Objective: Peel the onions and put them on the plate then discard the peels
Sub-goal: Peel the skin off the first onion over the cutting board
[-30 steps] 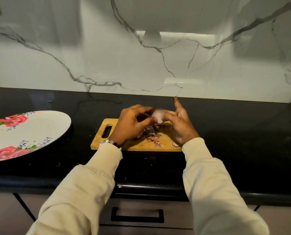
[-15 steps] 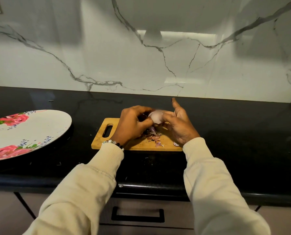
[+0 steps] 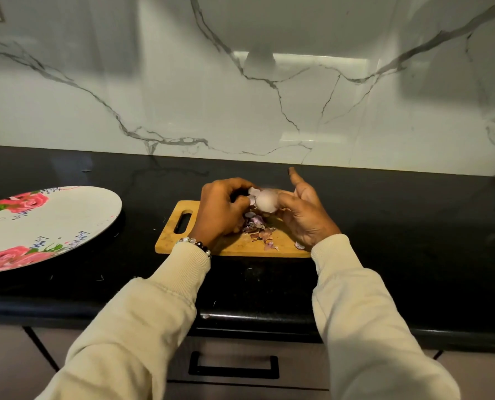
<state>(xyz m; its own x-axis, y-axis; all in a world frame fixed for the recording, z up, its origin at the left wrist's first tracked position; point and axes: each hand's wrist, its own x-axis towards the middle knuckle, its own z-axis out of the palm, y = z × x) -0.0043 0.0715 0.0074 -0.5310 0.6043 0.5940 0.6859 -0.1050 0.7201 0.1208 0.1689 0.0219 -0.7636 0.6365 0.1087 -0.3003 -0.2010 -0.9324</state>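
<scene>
Over the cutting board [image 3: 229, 249] we are holding the onion [image 3: 265, 201] in the air, our right hand [image 3: 304, 215] cradling it with curled fingers and the forefinger sticking up, our left hand [image 3: 220, 212] pinching a loose flap of skin. We are wise to be peeling here (the peels [image 3: 257, 226] are dropping onto the wood). The plate [image 3: 67, 215] is waiting well apart to the left.

White plate [image 3: 67, 217] — pink roses (blue specks) — purple peels [image 3: 259, 228], black counter [image 3: 413, 241].
</scene>
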